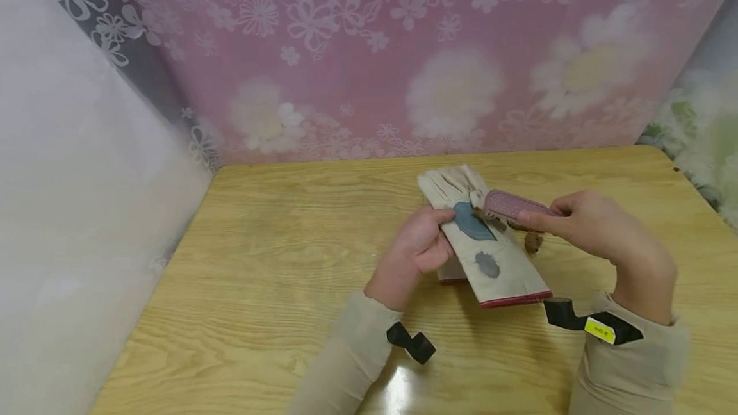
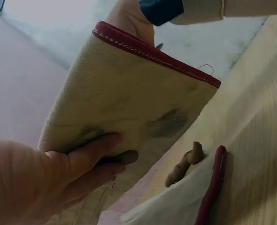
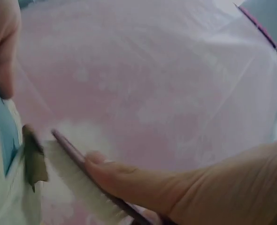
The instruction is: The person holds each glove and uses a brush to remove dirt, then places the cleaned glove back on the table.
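Observation:
A cream canvas work glove (image 1: pixel 513 277) with a red hem, a blue patch and a grey spot is tilted above the table. My left hand (image 1: pixel 423 239) grips its left side, thumb on top near the blue patch and fingers underneath. Part of a second red-hemmed glove (image 2: pixel 176 206) shows below it. Between thumb and fingers, my right hand (image 1: pixel 605 229) pinches a pink brush (image 1: pixel 513 203) with pale bristles (image 3: pixel 77 183). The brush is beside a brown clump (image 3: pixel 35 161) stuck to the glove, near the blue patch. Whether bristles and clump touch, I cannot tell.
More brown lumps (image 1: pixel 533 242) lie on the wooden table (image 1: pixel 259 287) beyond the glove, below the brush. A pink floral sheet (image 1: pixel 357 69) hangs behind the table's far edge. White sheeting (image 1: pixel 75 210) stands along the left side.

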Motion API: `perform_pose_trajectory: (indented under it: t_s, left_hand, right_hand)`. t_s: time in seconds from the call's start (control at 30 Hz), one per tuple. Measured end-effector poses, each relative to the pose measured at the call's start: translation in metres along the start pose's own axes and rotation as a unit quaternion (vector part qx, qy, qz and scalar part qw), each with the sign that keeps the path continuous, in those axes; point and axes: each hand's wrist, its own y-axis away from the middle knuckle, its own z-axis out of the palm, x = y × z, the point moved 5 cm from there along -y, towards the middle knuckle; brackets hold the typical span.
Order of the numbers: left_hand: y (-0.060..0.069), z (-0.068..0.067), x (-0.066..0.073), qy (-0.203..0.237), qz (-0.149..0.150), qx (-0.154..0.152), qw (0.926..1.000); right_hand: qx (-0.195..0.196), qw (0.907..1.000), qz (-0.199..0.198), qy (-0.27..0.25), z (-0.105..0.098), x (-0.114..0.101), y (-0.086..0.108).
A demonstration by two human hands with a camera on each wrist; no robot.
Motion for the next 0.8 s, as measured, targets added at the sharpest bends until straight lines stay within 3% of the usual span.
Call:
perform_pose_trajectory:
  t_s: [0.17, 0.43, 0.57, 0.8]
  left_hand:
    - [-0.016, -0.002, -0.009, -0.004, -0.016, -0.002, 0.9999]
    - [-0.036, -0.011, -0.033, -0.041, -0.074, 0.002, 0.9964]
    - [-0.038, -0.011, -0.034, -0.062, -0.065, -0.011, 0.9959]
    - [-0.040, -0.006, -0.039, -0.119, -0.058, -0.064, 0.9891]
  right_hand:
    - [-0.004, 0.9995, 0.032, -0.002, 0.003, 0.030, -0.015]
    - [-0.047, 0.9961, 0.064, -0.038, 0.024, 0.058, -0.031]
    - [-0.044, 0.9952, 0.072, -0.050, 0.025, 0.066, -0.032]
    - [-0.045, 0.9925, 0.101, -0.052, 0.026, 0.074, -0.031]
